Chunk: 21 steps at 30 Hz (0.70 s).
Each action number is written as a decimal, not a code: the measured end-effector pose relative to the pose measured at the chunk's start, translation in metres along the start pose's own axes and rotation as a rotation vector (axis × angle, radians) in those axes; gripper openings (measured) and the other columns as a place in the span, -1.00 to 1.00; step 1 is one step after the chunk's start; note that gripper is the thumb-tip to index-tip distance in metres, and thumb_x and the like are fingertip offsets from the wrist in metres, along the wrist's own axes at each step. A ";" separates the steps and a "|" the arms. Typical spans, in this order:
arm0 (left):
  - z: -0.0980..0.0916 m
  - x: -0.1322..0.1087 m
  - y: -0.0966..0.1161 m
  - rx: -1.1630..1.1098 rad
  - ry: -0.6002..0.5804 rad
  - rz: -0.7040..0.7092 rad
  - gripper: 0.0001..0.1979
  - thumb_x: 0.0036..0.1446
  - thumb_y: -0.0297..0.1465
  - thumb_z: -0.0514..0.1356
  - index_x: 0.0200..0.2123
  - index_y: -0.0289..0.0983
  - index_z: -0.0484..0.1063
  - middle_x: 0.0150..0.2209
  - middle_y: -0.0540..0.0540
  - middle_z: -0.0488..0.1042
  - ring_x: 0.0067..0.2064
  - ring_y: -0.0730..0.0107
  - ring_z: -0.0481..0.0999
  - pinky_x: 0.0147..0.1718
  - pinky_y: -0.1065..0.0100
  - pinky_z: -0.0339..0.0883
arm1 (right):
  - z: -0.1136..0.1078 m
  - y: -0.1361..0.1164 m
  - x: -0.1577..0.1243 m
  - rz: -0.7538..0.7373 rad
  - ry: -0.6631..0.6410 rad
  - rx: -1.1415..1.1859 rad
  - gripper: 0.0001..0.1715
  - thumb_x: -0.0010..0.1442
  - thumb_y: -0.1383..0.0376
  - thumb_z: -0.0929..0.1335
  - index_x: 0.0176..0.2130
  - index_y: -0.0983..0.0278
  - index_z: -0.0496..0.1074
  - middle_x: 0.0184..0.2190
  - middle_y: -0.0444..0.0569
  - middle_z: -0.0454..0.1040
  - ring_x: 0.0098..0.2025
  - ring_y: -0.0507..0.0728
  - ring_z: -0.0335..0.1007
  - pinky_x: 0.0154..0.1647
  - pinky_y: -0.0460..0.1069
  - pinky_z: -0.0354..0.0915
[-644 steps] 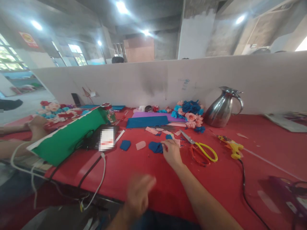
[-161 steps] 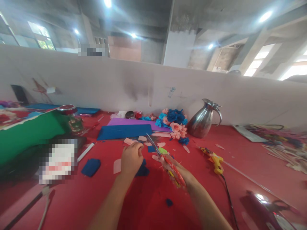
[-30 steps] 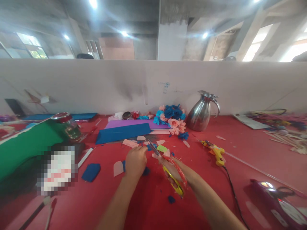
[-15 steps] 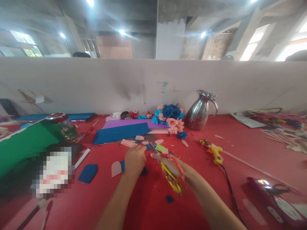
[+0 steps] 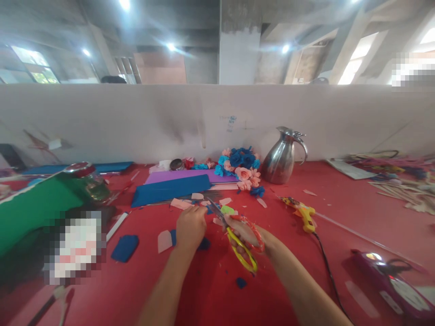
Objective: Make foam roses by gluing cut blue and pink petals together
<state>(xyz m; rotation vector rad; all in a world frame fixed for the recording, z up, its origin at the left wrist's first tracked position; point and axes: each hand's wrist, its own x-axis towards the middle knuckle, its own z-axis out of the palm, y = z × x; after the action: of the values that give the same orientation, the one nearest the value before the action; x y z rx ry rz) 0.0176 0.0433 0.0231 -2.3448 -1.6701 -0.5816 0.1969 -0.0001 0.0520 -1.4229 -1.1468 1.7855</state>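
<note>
My right hand (image 5: 245, 233) has its fingers through the loops of a pair of scissors (image 5: 220, 213) with one red and one yellow handle. The blades point up and left, toward the fingertips of my left hand (image 5: 190, 226). That hand is closed in a pinch, and a bit of blue paper (image 5: 211, 209) shows between its fingers and the blades. Its grip is mostly hidden behind the knuckles. Around both hands lie pink paper pieces (image 5: 165, 241), a lime green piece (image 5: 227, 210) and a small dark blue scrap (image 5: 241, 283).
Behind the hands are a folded blue paper (image 5: 171, 190), a purple sheet (image 5: 163, 175), paper flowers (image 5: 243, 173) and a steel jug (image 5: 280, 158). A yellow glue gun (image 5: 307, 218) and a maroon device (image 5: 390, 285) lie right. Left are a blue stack (image 5: 125, 248) and a jar (image 5: 93, 183).
The scissor handles have spread further apart in my right hand, and the blades show more clearly. My left hand has stayed nearly still. The view has shifted slightly.
</note>
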 end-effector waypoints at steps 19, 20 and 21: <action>-0.005 -0.002 -0.001 0.074 0.014 -0.023 -0.75 0.05 -0.56 0.04 -0.35 -0.23 0.49 -0.34 -0.14 0.56 -0.20 0.17 0.51 -0.20 0.25 0.28 | 0.001 0.001 -0.001 -0.063 -0.089 -0.074 -0.41 0.15 -0.22 0.20 -0.23 0.23 0.27 -0.66 -0.25 0.18 -0.69 -0.05 0.05 -0.71 -0.15 0.08; -0.006 -0.002 -0.001 0.080 0.007 -0.027 -0.76 0.05 -0.56 0.04 -0.36 -0.23 0.49 -0.34 -0.14 0.56 -0.21 0.17 0.51 -0.20 0.25 0.28 | 0.002 0.001 0.001 -0.046 -0.077 -0.088 -0.41 0.17 -0.21 0.19 -0.22 0.24 0.27 -0.66 -0.26 0.18 -0.71 -0.06 0.03 -0.72 -0.15 0.07; -0.006 -0.002 -0.001 0.086 -0.005 -0.030 -0.77 0.05 -0.56 0.04 -0.37 -0.24 0.48 -0.35 -0.14 0.56 -0.21 0.17 0.52 -0.21 0.26 0.29 | 0.004 0.000 0.003 -0.026 -0.063 -0.110 -0.42 0.18 -0.20 0.18 -0.22 0.24 0.27 -0.67 -0.26 0.18 -0.72 -0.06 0.03 -0.74 -0.15 0.07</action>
<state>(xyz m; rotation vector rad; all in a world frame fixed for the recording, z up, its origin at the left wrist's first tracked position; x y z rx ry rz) 0.0145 0.0397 0.0275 -2.2671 -1.7000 -0.4998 0.1926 0.0012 0.0506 -1.4160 -1.3087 1.7846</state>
